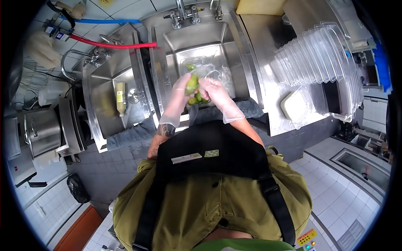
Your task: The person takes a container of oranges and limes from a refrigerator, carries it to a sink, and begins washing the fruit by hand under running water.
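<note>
Both hands wear clear plastic gloves over the near half of a steel sink basin (198,47). My left hand (181,88) holds a green fruit (192,84), perhaps a lime or an avocado; clear plastic film (205,69) lies against it. My right hand (211,88) pinches that film just to the right of the fruit. Several more green fruits (198,98) lie below and between the hands, partly hidden. Another green piece (191,67) sits beyond my left hand, by a clear container. Crumpled clear plastic (226,80) lies at the basin's right side.
A faucet (185,15) stands behind the basin. The left sink (106,78) holds a yellow-green bottle (121,98). Grey cloths (130,136) hang over the front edges. Stacked clear containers (309,56) and a plastic-wrapped white block (295,106) stand on the right counter.
</note>
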`<control>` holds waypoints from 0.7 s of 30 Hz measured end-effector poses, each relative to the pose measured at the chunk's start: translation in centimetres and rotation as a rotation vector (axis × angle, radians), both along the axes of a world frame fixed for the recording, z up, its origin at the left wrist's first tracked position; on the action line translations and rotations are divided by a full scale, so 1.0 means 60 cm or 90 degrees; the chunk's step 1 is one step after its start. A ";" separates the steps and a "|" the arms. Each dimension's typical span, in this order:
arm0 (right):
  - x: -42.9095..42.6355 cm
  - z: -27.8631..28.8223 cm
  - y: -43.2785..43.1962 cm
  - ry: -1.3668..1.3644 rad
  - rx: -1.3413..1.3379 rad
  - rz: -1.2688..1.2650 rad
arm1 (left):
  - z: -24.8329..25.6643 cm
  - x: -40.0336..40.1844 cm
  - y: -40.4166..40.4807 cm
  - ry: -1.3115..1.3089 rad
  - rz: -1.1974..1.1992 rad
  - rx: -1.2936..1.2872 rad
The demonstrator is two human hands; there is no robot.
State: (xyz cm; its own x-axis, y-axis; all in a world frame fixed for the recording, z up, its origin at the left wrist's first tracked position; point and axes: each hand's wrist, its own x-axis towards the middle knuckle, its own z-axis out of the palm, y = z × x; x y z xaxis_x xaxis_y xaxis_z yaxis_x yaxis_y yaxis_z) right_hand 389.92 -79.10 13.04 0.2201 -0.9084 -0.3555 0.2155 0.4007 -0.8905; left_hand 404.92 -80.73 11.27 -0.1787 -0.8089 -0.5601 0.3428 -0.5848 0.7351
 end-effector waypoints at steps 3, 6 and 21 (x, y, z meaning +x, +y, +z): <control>-0.004 0.014 0.012 -0.069 -0.012 -0.010 | -0.023 0.013 -0.009 0.317 -0.019 0.103; -0.006 0.038 0.025 -0.094 -0.032 -0.031 | -0.015 0.006 -0.002 0.466 -0.066 0.156; -0.063 0.073 0.019 -0.137 -0.119 -0.180 | -0.013 -0.003 0.004 0.561 -0.015 0.149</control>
